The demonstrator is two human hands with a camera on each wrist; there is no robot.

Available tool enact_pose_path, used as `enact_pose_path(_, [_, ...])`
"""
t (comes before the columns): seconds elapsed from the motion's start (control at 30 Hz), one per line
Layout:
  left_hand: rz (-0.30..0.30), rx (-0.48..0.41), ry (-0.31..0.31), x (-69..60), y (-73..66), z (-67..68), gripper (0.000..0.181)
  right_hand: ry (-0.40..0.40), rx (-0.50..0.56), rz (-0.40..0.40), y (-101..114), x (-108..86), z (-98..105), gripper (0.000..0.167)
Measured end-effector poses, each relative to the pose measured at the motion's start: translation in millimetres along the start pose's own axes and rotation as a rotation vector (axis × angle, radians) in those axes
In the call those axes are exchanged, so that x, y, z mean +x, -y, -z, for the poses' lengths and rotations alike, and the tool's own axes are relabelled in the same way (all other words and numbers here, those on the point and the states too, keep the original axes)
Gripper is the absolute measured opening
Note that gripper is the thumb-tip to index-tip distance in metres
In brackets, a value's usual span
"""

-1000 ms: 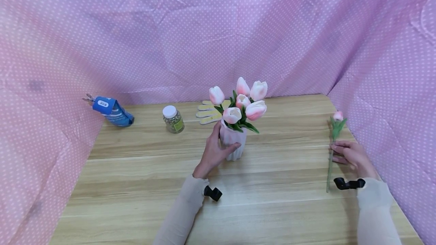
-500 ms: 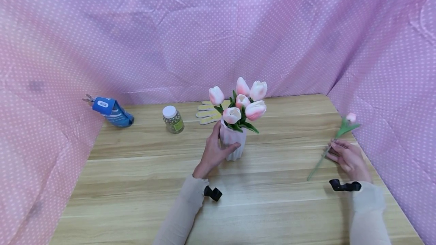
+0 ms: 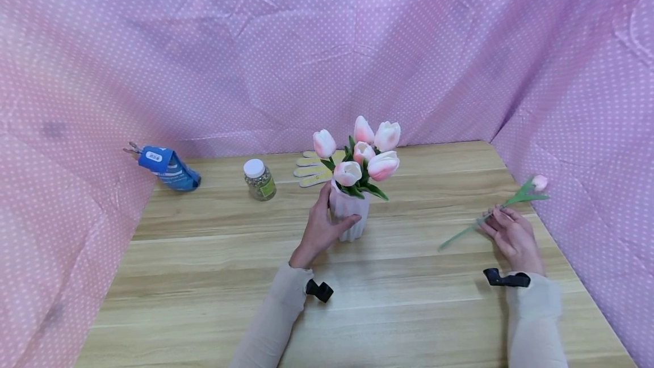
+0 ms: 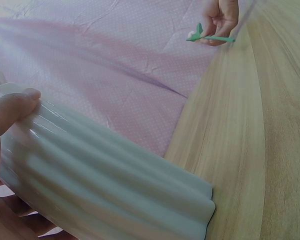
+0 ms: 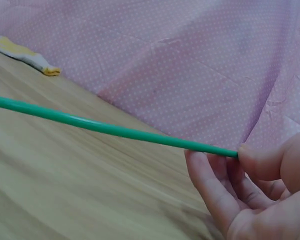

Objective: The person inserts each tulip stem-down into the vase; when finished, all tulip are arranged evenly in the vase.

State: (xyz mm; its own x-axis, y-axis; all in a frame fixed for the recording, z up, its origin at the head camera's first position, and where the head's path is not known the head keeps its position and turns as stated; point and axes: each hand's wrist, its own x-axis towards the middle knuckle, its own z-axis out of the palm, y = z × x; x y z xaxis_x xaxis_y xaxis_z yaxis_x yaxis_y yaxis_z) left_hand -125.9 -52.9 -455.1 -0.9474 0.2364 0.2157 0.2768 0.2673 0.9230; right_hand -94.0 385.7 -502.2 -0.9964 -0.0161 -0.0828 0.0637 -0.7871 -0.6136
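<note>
My left hand (image 3: 324, 226) grips a white fluted vase (image 3: 352, 212) from its left side, thumb across the front. In the left wrist view the ribbed vase (image 4: 110, 165) fills the lower left, the thumb near its rim. Several pink-and-white tulips (image 3: 383, 165) with green leaves stand in it. To the right, my right hand (image 3: 516, 240) pinches a single tulip (image 3: 539, 183) by its stem, bloom pointing right and stem end toward the vase. In the right wrist view, thumb and fingertips hold the green stem (image 5: 100, 126); its bloom is out of that view.
A glove (image 3: 311, 170) with yellow lies behind the vase. Left of it stands a white-lidded jar (image 3: 260, 180), and farther left a blue bag (image 3: 171, 168) with metal tips sticking out. Pink dotted cloth (image 3: 327, 44) hangs behind the wooden table (image 3: 204, 288).
My right hand has shifted left, and the tulip in it has turned from nearly upright to slanting, its stem end swinging left. The left hand and vase have stayed put.
</note>
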Motion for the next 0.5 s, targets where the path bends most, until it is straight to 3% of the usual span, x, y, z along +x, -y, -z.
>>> enact_pose_path(0.5, [0.013,0.010,-0.001,0.3,-0.9,-0.5,0.090,-0.051,0.166,0.127,-9,3.7,-19,0.016])
